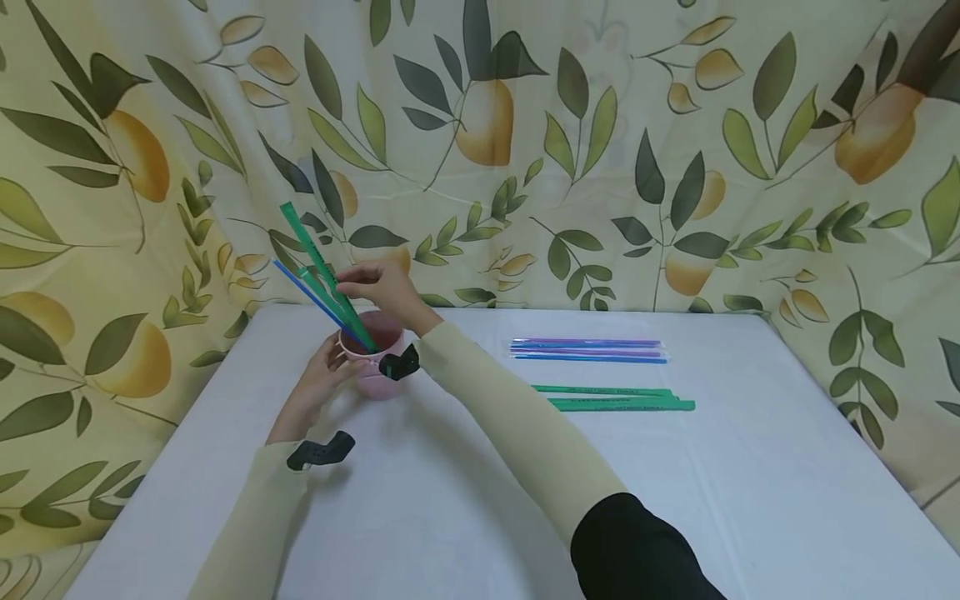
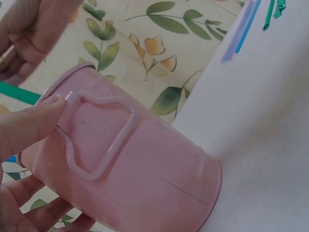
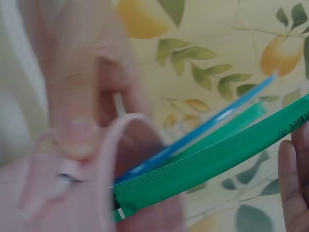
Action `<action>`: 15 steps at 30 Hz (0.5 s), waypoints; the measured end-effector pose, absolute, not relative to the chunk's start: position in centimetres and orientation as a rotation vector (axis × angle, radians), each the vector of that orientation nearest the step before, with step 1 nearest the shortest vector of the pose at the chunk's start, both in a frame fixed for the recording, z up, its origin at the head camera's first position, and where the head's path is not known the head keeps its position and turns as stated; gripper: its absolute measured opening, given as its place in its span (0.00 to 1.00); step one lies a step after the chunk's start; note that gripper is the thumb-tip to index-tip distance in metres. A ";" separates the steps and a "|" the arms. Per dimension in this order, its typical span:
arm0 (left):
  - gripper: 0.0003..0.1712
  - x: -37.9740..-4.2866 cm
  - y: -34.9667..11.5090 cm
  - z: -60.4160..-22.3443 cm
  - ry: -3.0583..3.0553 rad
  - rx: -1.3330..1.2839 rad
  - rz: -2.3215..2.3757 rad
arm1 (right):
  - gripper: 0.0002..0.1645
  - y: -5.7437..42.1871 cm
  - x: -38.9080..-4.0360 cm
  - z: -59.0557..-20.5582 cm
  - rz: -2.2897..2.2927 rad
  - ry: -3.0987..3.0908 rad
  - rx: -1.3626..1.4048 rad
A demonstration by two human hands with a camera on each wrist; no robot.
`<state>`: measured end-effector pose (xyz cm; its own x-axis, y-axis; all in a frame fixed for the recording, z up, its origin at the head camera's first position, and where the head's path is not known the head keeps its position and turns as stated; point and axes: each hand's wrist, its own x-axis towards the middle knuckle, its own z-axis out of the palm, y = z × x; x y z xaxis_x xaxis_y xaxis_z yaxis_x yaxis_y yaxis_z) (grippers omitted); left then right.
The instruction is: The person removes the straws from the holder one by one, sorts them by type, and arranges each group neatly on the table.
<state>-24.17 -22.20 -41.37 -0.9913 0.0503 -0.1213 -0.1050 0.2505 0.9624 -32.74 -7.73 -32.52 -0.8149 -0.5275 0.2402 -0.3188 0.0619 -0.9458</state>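
Observation:
My left hand (image 1: 318,379) holds a small pink metal bucket (image 2: 140,159), thumb beside its wire handle (image 2: 130,121) and fingers around the side. With the fingertips of my right hand (image 1: 386,287) I pinch a long green wrapped straw (image 3: 207,164) that slants up and to the left out of the bucket. Its lower end shows just inside the rim in the right wrist view. Beside it, a shorter green wrapped straw (image 1: 318,287) and a blue straw (image 3: 217,118) lean out of the mouth. The bucket's bottom inside is hidden.
Right of the bucket on the white table (image 1: 450,517) lie several purple and blue straws (image 1: 588,350) in clear wrapping. More green wrapped straws (image 1: 622,402) lie in front of them, partly behind my right sleeve. A fruit-and-leaf patterned curtain (image 1: 480,200) hangs behind the table.

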 end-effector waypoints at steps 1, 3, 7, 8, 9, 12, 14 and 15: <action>0.48 -24.2 -22.2 -41.4 2.380 -0.046 1.854 | 0.15 -7.7 -32.8 -32.0 -1.863 2.149 -0.901; 0.47 -24.2 -22.1 -41.5 2.379 -0.035 1.864 | 0.15 -7.4 -32.8 -31.0 -1.881 2.139 -0.940; 0.46 -24.2 -22.1 -41.5 2.366 -0.023 1.877 | 0.15 -6.7 -32.9 -29.3 -1.911 2.143 -0.988; 0.47 -24.2 -22.1 -41.4 2.364 -0.030 1.876 | 0.15 -6.5 -33.0 -29.0 -1.910 2.147 -0.990; 0.47 -24.3 -22.1 -41.4 2.361 -0.040 1.874 | 0.15 -6.3 -33.1 -28.6 -1.909 2.149 -0.982; 0.47 -24.2 -22.0 -40.9 2.350 -0.076 1.868 | 0.15 -5.4 -33.0 -27.6 -1.882 2.170 -0.971; 0.47 -23.9 -21.8 -40.3 2.342 -0.093 1.868 | 0.15 -4.7 -33.0 -27.0 -1.848 2.191 -0.984; 0.47 -23.8 -21.7 -39.9 2.341 -0.091 1.869 | 0.15 -4.3 -32.9 -26.7 -1.827 2.202 -0.989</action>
<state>-23.75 -21.68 -39.92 -0.9877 0.0425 -0.1505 -0.1374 0.2241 0.9648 -32.88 -4.27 -26.70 -0.7807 -0.5425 0.3100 -0.4050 0.0616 -0.9122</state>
